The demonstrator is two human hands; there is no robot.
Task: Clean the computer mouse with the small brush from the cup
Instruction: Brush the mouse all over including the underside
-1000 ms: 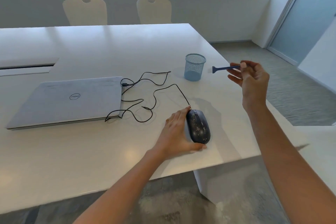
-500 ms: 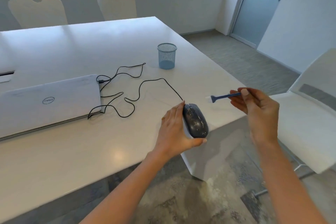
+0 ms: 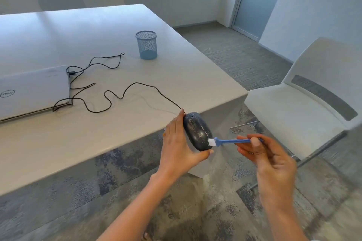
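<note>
**Brush is meeting the mouse: cleaning is just getting under way**

I am judging the task to be at its working stage. The small brush (image 3: 228,141) is already out of the cup (image 3: 146,45), which is standing on the table (image 3: 98,139) at about 11 o'clock from the hands and looking bare inside. The mouse (image 3: 196,131) is being held off the table's near corner, over the floor, tilted so its top is facing toward 3 o'clock. Pale specks and smears are showing across its dark shell, so I am reading the actual scrubbing as barely begun; most of the surface is waiting to be brushed, and the brush is due back in the cup afterwards, if that is wanted.

My left hand (image 3: 179,148) is clamping the mouse from its 9 o'clock side, fingers running up along the far edge and the thumb hooking under the near end. My right hand (image 3: 272,164) is pinching the blue handle between thumb and fingertips, closed firmly on it, with the white bristles pointing toward 9 o'clock and touching the mouse's lower right flank.

The cable (image 3: 121,94) is trailing from the mouse's front toward 10 o'clock, looping over the table to the closed laptop (image 3: 33,92). A white chair (image 3: 305,103) is sitting at 2 o'clock, well apart from the hands.
</note>
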